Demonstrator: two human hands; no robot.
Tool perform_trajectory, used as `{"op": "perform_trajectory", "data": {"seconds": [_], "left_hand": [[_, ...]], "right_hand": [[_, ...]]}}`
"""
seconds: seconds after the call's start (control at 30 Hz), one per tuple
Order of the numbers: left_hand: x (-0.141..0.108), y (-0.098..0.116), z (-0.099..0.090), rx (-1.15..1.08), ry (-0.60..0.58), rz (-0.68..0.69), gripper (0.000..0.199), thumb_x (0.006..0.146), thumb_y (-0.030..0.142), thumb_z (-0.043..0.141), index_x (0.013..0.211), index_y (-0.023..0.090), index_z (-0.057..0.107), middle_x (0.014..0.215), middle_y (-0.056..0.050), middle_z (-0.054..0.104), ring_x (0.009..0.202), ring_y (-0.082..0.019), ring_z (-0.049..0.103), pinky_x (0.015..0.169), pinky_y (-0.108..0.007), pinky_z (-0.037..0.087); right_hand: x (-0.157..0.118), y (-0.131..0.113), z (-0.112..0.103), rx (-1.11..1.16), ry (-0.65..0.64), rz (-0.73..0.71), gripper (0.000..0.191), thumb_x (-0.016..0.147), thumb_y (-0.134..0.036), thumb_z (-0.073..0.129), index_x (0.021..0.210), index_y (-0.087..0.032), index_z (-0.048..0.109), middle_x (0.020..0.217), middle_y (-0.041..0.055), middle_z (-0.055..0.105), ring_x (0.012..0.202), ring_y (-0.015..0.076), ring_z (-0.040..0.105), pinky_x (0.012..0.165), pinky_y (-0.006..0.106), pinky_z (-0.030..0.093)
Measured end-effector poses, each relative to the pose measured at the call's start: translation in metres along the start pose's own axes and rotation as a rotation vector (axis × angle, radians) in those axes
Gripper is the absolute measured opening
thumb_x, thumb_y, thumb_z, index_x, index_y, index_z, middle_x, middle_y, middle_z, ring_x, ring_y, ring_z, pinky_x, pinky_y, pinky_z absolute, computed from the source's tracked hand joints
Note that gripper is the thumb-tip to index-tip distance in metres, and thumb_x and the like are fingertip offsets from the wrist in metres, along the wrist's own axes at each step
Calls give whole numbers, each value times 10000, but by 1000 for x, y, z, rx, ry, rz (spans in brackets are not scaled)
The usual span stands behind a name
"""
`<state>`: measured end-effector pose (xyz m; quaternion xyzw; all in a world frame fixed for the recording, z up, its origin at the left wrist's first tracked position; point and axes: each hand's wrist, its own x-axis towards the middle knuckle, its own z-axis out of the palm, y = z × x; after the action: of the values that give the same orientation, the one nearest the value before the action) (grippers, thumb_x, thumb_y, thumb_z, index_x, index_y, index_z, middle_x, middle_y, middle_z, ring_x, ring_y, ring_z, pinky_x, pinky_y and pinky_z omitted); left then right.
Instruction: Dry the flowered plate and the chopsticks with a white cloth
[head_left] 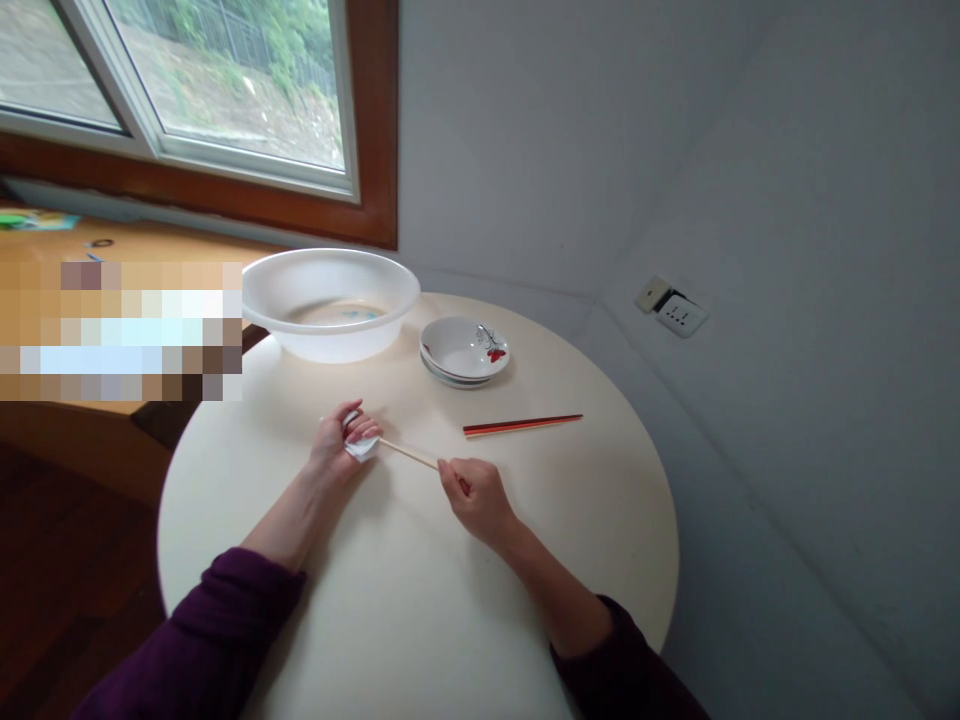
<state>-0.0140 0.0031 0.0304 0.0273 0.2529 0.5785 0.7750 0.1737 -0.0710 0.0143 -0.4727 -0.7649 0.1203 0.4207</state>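
My left hand [343, 440] is closed around a white cloth or tissue [361, 449], palm turned up. Out of the white material, toward the right, runs a light wooden chopstick [409, 453]. Its other end is gripped in my right hand [474, 494], whose fingers are curled in a fist. Beyond my right hand, dark and red-orange chopsticks [523, 426] lie together on the white round table [420, 640]. Farther back are stacked white bowls [465, 348] with a red and black pattern.
A large translucent white basin [337, 345] stands at the back left of the table. A wooden desk [187, 235] adjoins on the left below the window, partly blurred out. The grey wall with a socket [682, 314] borders the right side.
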Motion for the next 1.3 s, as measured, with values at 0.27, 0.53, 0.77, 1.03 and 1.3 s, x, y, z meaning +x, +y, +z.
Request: {"op": "perform_trajectory", "data": {"seconds": [0.27,0.53,0.77,1.03,1.3], "left_hand": [[4,-1,-3,-6,-18,-20,417,838,99,385,532,219,128,396,95,121,283,-41,207,333,-175,279],[2,-1,0,170,-56,67,352,786,65,419,469,181,320,354,88,216,291,-35,261,385,-166,345],[-3,-7,3,408,-182,140,221,760,218,541,555,134,541,516,-18,546,503,-113,542,494,-207,448],[-6,-13,6,415,-120,-22,257,833,277,471,751,98,636,672,-78,653,614,-184,626,594,-312,517],[-9,-18,3,493,-177,-166,315,863,318,457,938,86,656,808,-129,697,647,-215,649,607,-352,523]], "right_hand": [[0,0,-2,36,150,-90,406,869,-192,425,571,-213,151,486,-69,193,430,70,217,461,243,206],[2,0,-6,31,272,-128,407,860,-164,445,580,-214,154,500,-71,197,437,65,222,452,238,210],[3,2,-10,43,361,-42,404,859,-188,445,572,-214,162,499,-75,182,428,56,205,424,226,198],[1,2,-11,219,393,105,412,868,-274,435,536,-214,199,456,-77,229,402,52,232,401,215,210],[6,-4,-18,444,538,338,451,837,-398,484,499,-219,246,419,-75,272,385,57,243,365,211,199]]}}
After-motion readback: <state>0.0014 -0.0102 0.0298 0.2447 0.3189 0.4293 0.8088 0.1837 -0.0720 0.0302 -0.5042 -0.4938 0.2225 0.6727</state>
